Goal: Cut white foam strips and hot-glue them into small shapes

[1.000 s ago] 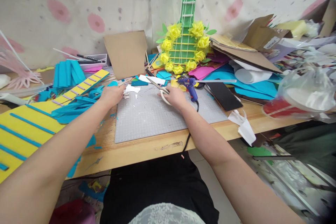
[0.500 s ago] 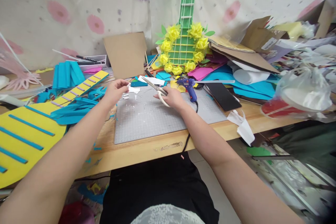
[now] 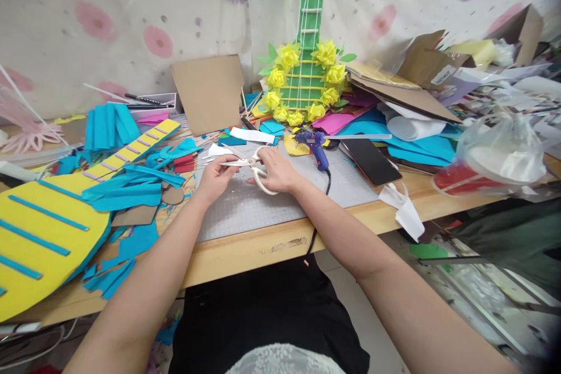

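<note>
White-handled scissors [image 3: 262,180] are in my right hand [image 3: 279,170], its fingers in the loops. Their blades point left, toward the fingertips of my left hand [image 3: 215,180]. That hand is closed in a pinch right at the blades; whatever it holds is too small to make out. Both hands are above the grey cutting mat [image 3: 236,213]. White paper scraps [image 3: 214,151] lie just behind my left hand, and a white paper strip [image 3: 252,135] lies beyond the scissors.
A blue glue gun [image 3: 316,148] and a black phone [image 3: 370,160] lie on the right. The green guitar model with yellow flowers [image 3: 302,83] stands behind. A yellow guitar shape [image 3: 48,228] and blue paper pieces [image 3: 125,193] cover the left. A bagged red-and-white tub [image 3: 467,178] sits far right.
My left hand has moved right and nearer, up to the blades. The scissors have turned from pointing up-left at the white strip to pointing left, at the left fingertips.
</note>
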`<state>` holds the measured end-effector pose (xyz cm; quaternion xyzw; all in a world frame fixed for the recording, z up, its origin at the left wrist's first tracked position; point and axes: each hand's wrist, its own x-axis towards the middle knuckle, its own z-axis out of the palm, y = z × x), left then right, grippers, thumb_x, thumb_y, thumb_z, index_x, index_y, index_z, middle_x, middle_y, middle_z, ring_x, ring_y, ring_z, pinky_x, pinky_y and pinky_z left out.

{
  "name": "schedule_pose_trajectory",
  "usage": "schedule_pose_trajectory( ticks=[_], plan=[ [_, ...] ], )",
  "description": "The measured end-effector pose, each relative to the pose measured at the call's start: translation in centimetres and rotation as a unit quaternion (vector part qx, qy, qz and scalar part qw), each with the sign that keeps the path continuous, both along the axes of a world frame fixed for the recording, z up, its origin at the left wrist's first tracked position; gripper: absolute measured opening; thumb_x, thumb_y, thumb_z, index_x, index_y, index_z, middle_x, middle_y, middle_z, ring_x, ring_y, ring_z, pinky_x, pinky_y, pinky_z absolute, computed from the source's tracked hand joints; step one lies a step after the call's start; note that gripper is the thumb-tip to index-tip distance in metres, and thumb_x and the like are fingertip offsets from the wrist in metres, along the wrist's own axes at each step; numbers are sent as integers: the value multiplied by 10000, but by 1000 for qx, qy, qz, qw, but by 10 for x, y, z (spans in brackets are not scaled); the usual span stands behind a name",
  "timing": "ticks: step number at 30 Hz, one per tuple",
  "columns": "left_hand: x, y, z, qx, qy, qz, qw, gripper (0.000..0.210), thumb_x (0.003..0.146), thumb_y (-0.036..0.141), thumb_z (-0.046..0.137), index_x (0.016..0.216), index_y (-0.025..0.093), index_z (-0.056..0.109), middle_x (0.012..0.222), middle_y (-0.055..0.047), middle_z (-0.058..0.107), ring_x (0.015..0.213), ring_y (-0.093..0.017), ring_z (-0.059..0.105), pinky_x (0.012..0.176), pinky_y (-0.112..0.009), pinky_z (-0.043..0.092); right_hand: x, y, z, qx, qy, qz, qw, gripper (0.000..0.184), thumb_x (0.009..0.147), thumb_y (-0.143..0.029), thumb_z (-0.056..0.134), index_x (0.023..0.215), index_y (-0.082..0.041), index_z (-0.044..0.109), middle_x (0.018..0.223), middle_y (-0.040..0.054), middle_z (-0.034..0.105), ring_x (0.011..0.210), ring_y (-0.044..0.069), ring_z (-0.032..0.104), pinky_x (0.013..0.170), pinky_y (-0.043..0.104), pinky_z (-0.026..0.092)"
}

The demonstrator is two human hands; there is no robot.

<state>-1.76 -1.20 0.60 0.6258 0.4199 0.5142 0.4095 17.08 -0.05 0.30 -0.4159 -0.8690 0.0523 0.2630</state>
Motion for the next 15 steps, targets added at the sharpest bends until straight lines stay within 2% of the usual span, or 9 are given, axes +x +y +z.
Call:
schedule_pose_trajectory(
  ticks=[8, 15],
  plan=[
    [-4, 0, -11, 40, 33, 19, 998, 165, 686, 289, 627, 806, 175, 633, 812, -32, 640, 695, -125, 580, 665, -256, 477, -2, 0, -4, 45, -7, 15, 999, 513, 684, -572, 588, 931, -141, 457, 1009, 151, 531, 959, 272, 452, 845, 396, 369],
    [-6, 2, -16, 69, 85, 45, 993, 132, 708, 243, 582, 810, 174, 630, 844, -45, 655, 792, -156, 593, 768, -299, 460, -3, 0, -4, 38, -10, 13, 999, 533, 682, -616, 570, 923, -153, 460, 1001, 141, 538, 955, 272, 460, 791, 386, 375]
  ],
)
